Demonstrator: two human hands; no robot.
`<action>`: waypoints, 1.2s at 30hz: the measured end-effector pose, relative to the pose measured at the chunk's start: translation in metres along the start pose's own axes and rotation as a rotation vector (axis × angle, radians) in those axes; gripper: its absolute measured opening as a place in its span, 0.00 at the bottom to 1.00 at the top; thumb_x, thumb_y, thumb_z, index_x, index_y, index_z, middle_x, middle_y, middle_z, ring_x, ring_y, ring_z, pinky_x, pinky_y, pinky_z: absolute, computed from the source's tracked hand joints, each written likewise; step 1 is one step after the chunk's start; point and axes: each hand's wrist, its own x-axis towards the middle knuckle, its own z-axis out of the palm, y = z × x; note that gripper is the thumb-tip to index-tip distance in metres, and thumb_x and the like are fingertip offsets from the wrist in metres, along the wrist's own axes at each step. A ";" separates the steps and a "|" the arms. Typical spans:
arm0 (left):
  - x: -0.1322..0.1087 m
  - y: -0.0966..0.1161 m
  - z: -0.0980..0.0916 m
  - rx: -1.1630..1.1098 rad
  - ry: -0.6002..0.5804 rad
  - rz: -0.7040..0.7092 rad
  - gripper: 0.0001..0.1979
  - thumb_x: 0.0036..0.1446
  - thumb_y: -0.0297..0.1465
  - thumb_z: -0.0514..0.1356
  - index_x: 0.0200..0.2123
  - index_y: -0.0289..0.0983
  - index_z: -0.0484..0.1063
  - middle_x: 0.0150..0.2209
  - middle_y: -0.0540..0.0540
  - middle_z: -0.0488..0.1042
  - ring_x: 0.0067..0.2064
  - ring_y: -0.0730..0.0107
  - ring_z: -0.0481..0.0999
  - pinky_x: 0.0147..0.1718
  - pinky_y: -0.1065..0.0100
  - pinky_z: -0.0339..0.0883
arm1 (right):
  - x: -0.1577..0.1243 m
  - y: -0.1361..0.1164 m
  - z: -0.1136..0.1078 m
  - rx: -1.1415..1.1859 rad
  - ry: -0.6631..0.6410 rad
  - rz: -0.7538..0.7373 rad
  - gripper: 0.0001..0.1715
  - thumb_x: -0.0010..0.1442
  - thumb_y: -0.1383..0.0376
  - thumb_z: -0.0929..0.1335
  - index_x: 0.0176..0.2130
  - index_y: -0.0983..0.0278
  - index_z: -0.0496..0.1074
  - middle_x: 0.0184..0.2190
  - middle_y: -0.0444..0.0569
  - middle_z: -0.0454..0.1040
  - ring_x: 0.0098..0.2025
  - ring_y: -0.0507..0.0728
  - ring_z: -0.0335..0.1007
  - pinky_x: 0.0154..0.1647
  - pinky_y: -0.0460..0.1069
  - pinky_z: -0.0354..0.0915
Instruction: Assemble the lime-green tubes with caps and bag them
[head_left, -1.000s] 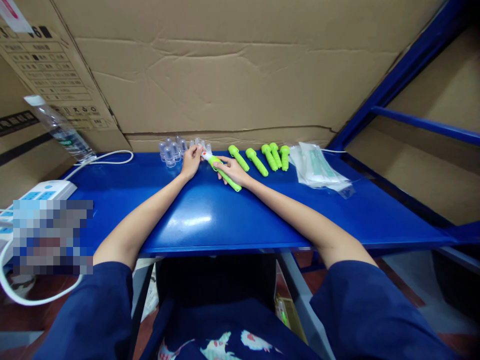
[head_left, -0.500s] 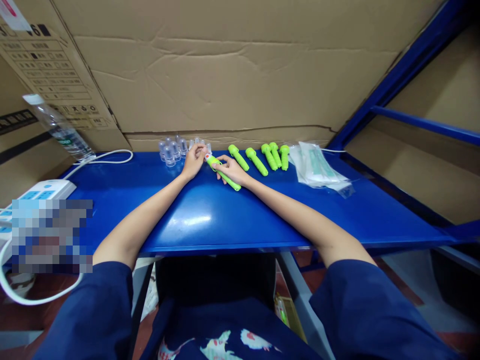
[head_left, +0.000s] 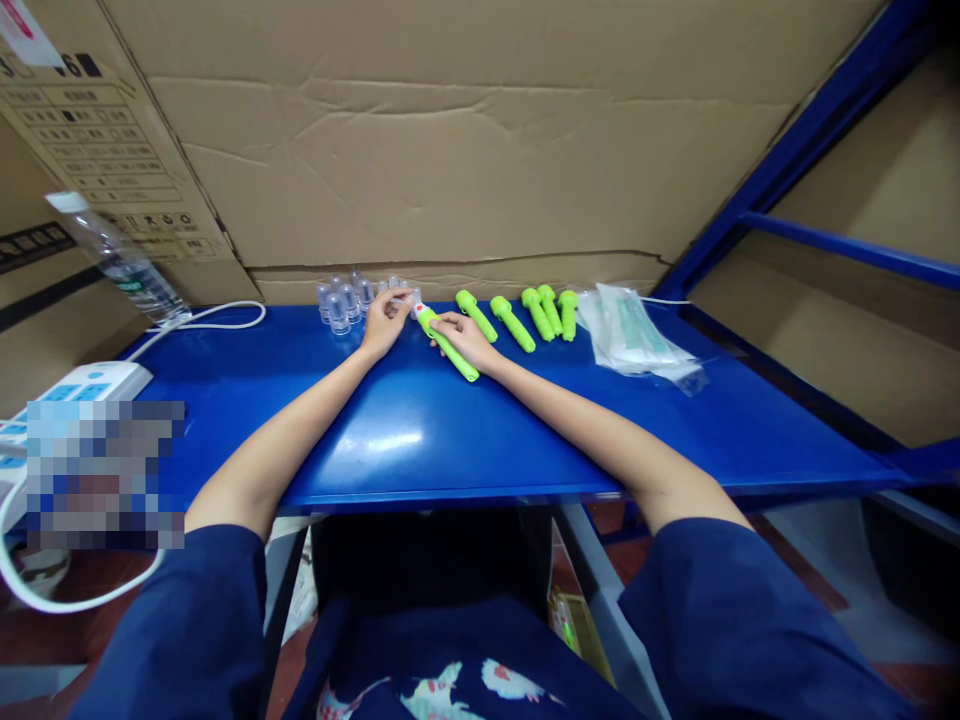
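My right hand (head_left: 463, 340) is closed around a slim lime-green flashlight (head_left: 454, 356), tilted with its head up to the left. A red spot and a whitish tip show at that head. At the tip, the fingers of my left hand (head_left: 384, 322) are pinched together; whether a separate small part is between them I cannot make out. Behind and left of that hand, several clear plastic domed caps (head_left: 340, 308) stand on the blue table (head_left: 450, 440). More green flashlights (head_left: 514, 325) lie to the right of my right hand, their rounded heads toward the back.
Clear plastic bags with pale green contents (head_left: 637, 335) lie at the right. On the left are a water bottle (head_left: 135, 270), a white power strip (head_left: 112, 380) and its cable (head_left: 225, 308). A cardboard wall (head_left: 465, 170) borders the back, and a blue metal frame (head_left: 817, 245) the right.
The flashlight's head has shifted slightly to the right, and more of its whitish tip shows beside my left fingers. My right fingers have curled in closer to its body.
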 end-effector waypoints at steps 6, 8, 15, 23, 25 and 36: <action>-0.001 0.001 0.001 0.044 -0.074 0.009 0.22 0.63 0.36 0.62 0.58 0.36 0.71 0.48 0.38 0.80 0.42 0.65 0.81 0.37 0.68 0.73 | 0.004 0.005 -0.002 0.069 0.007 -0.057 0.25 0.65 0.59 0.70 0.58 0.64 0.65 0.28 0.43 0.78 0.31 0.51 0.76 0.31 0.44 0.73; -0.002 0.002 0.002 0.046 -0.096 0.015 0.25 0.63 0.37 0.63 0.61 0.36 0.69 0.51 0.36 0.80 0.44 0.63 0.82 0.36 0.68 0.73 | 0.006 0.007 -0.003 0.090 0.009 -0.074 0.25 0.64 0.58 0.70 0.58 0.64 0.66 0.30 0.44 0.78 0.32 0.52 0.77 0.32 0.45 0.73; -0.010 0.017 0.004 0.127 -0.198 0.126 0.22 0.61 0.33 0.64 0.58 0.35 0.71 0.53 0.37 0.79 0.44 0.65 0.82 0.35 0.70 0.71 | 0.011 0.016 -0.007 0.047 0.112 -0.118 0.35 0.61 0.47 0.72 0.59 0.62 0.65 0.33 0.46 0.79 0.39 0.55 0.79 0.35 0.47 0.75; -0.013 0.028 0.003 0.233 -0.229 0.147 0.16 0.59 0.30 0.65 0.51 0.36 0.77 0.48 0.43 0.82 0.37 0.69 0.81 0.36 0.70 0.70 | 0.017 0.025 -0.010 0.022 0.118 -0.159 0.38 0.61 0.42 0.70 0.60 0.60 0.65 0.33 0.47 0.79 0.34 0.57 0.78 0.34 0.51 0.76; -0.012 0.028 0.002 0.249 -0.219 0.147 0.14 0.61 0.29 0.63 0.50 0.37 0.78 0.47 0.43 0.82 0.38 0.68 0.81 0.36 0.69 0.70 | 0.018 0.026 -0.011 -0.002 0.089 -0.137 0.37 0.63 0.42 0.68 0.61 0.61 0.64 0.33 0.48 0.79 0.31 0.56 0.78 0.33 0.51 0.75; -0.011 0.022 0.002 0.328 -0.393 0.127 0.16 0.67 0.32 0.57 0.53 0.36 0.79 0.49 0.41 0.82 0.43 0.63 0.80 0.48 0.62 0.72 | 0.023 0.025 -0.036 -0.504 0.074 -0.226 0.17 0.68 0.64 0.67 0.52 0.70 0.76 0.30 0.51 0.80 0.35 0.59 0.79 0.44 0.52 0.72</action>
